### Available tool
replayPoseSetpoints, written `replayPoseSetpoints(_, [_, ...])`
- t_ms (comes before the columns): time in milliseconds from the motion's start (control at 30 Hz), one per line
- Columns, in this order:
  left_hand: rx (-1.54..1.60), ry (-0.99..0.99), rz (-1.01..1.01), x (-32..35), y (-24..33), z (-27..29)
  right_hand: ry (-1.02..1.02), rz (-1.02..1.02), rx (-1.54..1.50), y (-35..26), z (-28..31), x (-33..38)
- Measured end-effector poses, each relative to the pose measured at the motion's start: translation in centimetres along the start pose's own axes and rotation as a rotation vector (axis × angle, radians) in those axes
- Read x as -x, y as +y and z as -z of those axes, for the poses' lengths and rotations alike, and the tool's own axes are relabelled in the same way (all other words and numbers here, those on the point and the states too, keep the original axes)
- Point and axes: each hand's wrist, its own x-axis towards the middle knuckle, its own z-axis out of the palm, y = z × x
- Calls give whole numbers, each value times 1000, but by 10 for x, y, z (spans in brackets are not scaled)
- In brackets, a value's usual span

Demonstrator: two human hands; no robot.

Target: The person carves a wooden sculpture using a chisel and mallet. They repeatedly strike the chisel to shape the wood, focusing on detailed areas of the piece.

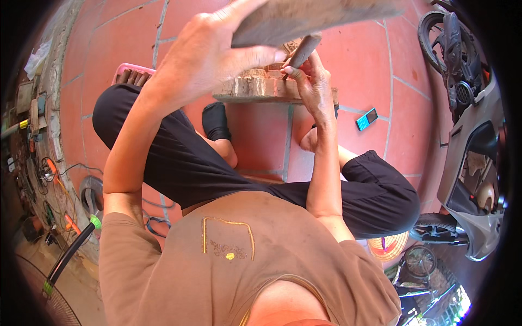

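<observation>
I see my left hand (pixel 204 54) gripping a grey wooden mallet (pixel 315 19) at top centre; my right hand (pixel 310 81) clasps a chisel (pixel 302 51) on the pale carved wood block (pixel 255 87). A blue phone (pixel 366 119) lies right.

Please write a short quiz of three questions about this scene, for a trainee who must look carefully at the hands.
1. True or false: the left hand is raised and grips a flat wooden mallet.
2. What does the right hand hold against the carved wood block?
A. a chisel
B. a paintbrush
C. a saw
3. What small thing lies on the red floor tiles to the right of the block?

Key
1. True.
2. A, a chisel.
3. A blue mobile phone.
</observation>
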Motion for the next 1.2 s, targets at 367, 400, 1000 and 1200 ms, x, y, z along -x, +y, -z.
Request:
replayPoseSetpoints(367, [-224, -195, 153, 7, -17, -7, 193, -73, -210, 19, 11, -8])
replayPoseSetpoints(400, [-215, -167, 153, 7, -18, -5, 233, -50, -174, 19, 16, -10])
replayPoseSetpoints(1000, [134, -151, 132, 0, -14, 5, 250, -132, -473, -9, -3, 9])
replayPoseSetpoints(1200, [81, -178, 175, -6, 2, 12, 297, -288, -654, -1, 9, 18])
